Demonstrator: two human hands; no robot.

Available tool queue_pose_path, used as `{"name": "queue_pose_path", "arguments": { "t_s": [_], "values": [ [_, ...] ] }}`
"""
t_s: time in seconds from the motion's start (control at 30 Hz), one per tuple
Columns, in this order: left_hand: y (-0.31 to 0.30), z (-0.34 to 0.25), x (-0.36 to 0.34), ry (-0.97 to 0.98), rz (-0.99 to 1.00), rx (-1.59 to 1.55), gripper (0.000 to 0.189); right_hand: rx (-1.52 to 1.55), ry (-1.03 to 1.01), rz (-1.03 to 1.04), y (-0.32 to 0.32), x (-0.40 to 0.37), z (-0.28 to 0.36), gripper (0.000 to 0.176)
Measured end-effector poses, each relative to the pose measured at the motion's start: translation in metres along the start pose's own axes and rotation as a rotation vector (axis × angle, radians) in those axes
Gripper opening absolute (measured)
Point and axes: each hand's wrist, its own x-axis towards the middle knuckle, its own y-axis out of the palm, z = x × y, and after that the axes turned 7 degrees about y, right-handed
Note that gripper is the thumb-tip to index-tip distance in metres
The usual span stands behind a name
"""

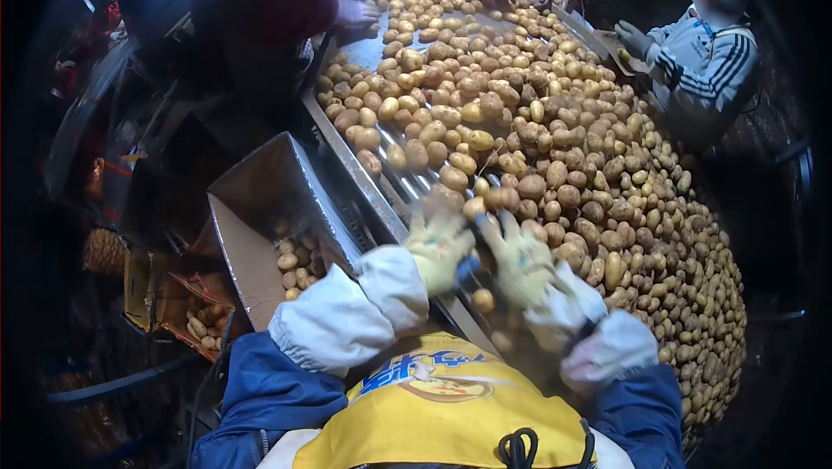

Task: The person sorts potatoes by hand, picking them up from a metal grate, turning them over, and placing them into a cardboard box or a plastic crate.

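Note:
Both my hands wear pale yellow work gloves and are over the near left part of a large heap of potatoes [598,166]. My left hand [438,252] is at the metal edge of the sorting table, its fingers smeared by motion near a blurred potato. Beside it, my right hand [523,268] reaches forward with its fingers stretched apart, touching or just above potatoes. I cannot make out anything held in it. A single potato [483,300] lies between my wrists.
Left of the table's metal rim [351,166] stands an open cardboard box [251,248] with potatoes inside. More bags of potatoes [206,317] are beyond it. Gloved co-workers' hands are at the far end, and a person in a striped-sleeve top [706,61] stands at right.

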Motion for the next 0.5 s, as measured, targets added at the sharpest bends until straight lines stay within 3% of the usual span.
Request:
{"name": "queue_pose_path", "arguments": {
  "t_s": [0.1, 0.13, 0.17, 0.23, 0.33, 0.37, 0.43, 0.5],
  "values": [
    [-0.038, 0.033, 0.023, -0.275, 0.047, 0.054, 0.043, 0.085, -0.01, -0.039, 0.06, 0.076, -0.01, 0.07],
    [-0.035, 0.049, 0.02, -0.346, -0.019, 0.106, 0.042, 0.155, 0.022, -0.033, 0.07, 0.094, -0.009, 0.068],
    [0.0, 0.076, 0.009, -0.211, -0.512, 0.182, 0.038, 0.271, 0.058, -0.025, 0.068, 0.102, -0.006, 0.067],
    [-0.021, 0.079, -0.003, -0.279, -0.484, -0.112, 0.036, 0.602, 0.131, -0.026, 0.017, 0.087, 0.012, 0.089],
    [-0.015, 0.071, -0.024, -0.265, -0.449, -0.216, 0.038, 0.389, 0.144, -0.185, -0.005, 0.053, -0.003, 0.082],
    [-0.008, 0.065, -0.028, -0.241, -0.472, -0.105, 0.039, 0.319, 0.107, -0.197, -0.007, 0.039, -0.014, 0.079],
    [0.007, 0.049, -0.034, -0.183, -0.518, 0.116, 0.04, 0.104, 0.098, -0.131, 0.001, 0.001, -0.026, 0.073],
    [-0.004, 0.03, -0.033, -0.166, -0.41, 0.077, 0.042, -0.034, -0.018, -0.092, 0.01, -0.034, -0.029, 0.061]
  ]
}}
